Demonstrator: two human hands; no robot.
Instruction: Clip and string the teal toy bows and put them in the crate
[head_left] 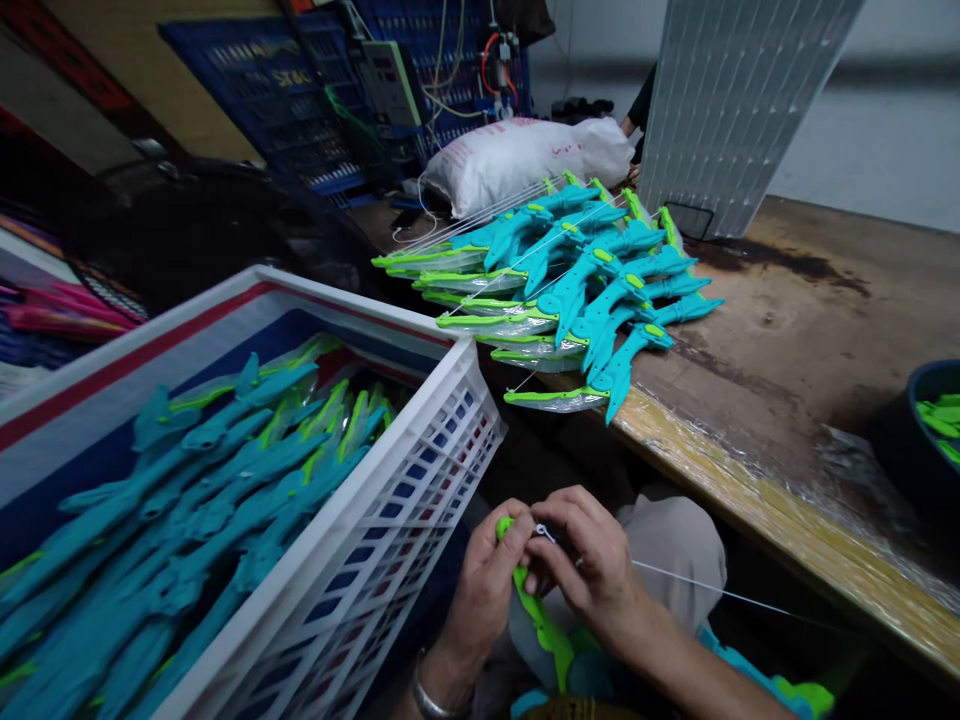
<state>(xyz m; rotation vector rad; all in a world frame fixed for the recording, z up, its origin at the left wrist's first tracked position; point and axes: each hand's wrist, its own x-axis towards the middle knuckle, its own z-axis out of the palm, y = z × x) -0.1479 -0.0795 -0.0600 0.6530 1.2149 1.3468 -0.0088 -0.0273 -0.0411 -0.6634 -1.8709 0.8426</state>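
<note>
My left hand [480,585] is closed around the tip of a bright green limb of a toy bow [546,630], which lies across my lap. Beside it, my right hand [596,565] pinches a white string [545,532] with a small loop or knot at its end, close to the limb's tip. The string [720,588] runs off to the right from under my right hand. Teal and green parts of the bow [765,675] show below my right forearm. My fingers partly cover where string and limb meet.
Strung teal and green toy bows [592,270] are piled on the wooden table [795,340], some overhanging its edge. A white crate [442,440] with more bows stands left. Behind are a white sack [517,160] and a grey panel [735,110]; a dark tub [892,430] is right.
</note>
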